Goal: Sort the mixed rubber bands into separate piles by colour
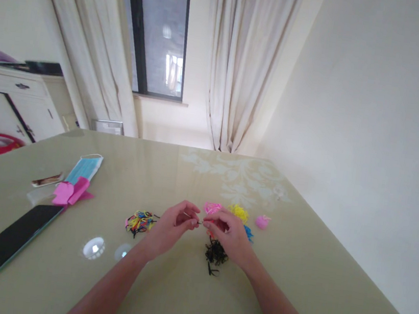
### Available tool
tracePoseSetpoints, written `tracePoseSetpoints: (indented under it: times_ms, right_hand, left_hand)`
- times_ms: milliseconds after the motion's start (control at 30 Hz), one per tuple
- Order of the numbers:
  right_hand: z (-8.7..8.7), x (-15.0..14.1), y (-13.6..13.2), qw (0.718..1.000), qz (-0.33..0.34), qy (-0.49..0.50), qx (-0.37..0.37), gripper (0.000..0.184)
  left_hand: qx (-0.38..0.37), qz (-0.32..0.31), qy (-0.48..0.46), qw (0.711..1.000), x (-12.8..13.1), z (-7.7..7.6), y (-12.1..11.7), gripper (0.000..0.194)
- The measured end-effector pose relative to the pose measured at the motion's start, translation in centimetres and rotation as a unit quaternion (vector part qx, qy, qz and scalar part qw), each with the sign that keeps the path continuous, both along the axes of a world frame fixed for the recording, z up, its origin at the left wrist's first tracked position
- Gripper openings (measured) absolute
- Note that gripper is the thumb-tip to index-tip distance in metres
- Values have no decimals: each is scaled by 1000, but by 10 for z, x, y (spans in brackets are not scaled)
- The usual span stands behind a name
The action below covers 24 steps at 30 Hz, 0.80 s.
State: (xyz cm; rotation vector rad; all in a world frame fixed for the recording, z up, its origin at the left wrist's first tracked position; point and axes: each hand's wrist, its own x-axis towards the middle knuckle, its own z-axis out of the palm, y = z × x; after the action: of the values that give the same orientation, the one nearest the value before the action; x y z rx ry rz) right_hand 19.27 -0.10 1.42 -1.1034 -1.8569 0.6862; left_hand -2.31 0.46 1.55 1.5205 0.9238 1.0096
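My left hand and my right hand meet over the middle of the table, fingertips pinched close together. Between them runs a small dark strand, apparently a little elastic band; its detail is too small to make out. Under and beside my right hand lie small piles of bands: black, pink, yellow and blue. Some orange-red ones are partly hidden by the fingers. Left of my left hand sits a heap of mixed-colour bands.
A pink-purple lump lies right of the piles. On the left are a dark flat tablet-like slab, a pink folded piece, a blue face mask and a narrow brown packet. A white wall borders the table's right side.
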Motion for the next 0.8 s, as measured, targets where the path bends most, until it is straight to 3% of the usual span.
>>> tracePoseSetpoints:
  times_ms: [200,300,367,433,500,567,733,800]
  right_hand:
    - [5,-2,-3,999,5,39,-9,21]
    - [13,12,-2,990,-5,141,-26,23]
    - [18,25,0,972,-20,232,-19,21]
    - [21,37,1,951,-44,305,5,18]
    - [23,45,2,936,-58,346,22,16]
    - [24,49,2,930,-57,362,23,15]
    - [26,47,0,925,-43,378,14,15]
    - [27,49,-1,935,-38,353,-4,17]
  left_hand:
    - [-13,-19,-1,1000,3,5,-2,34]
    - [39,52,108,992,-10,10,3,29]
    - [102,159,246,951,-24,11,9,21]
    - [142,245,387,877,-42,8,14,20]
    - [129,259,478,829,-59,2,19,21]
    - [98,239,530,807,-72,-5,24,19]
    - [17,158,531,832,-84,-14,33,14]
    - [-5,150,518,842,-83,-13,35,12]
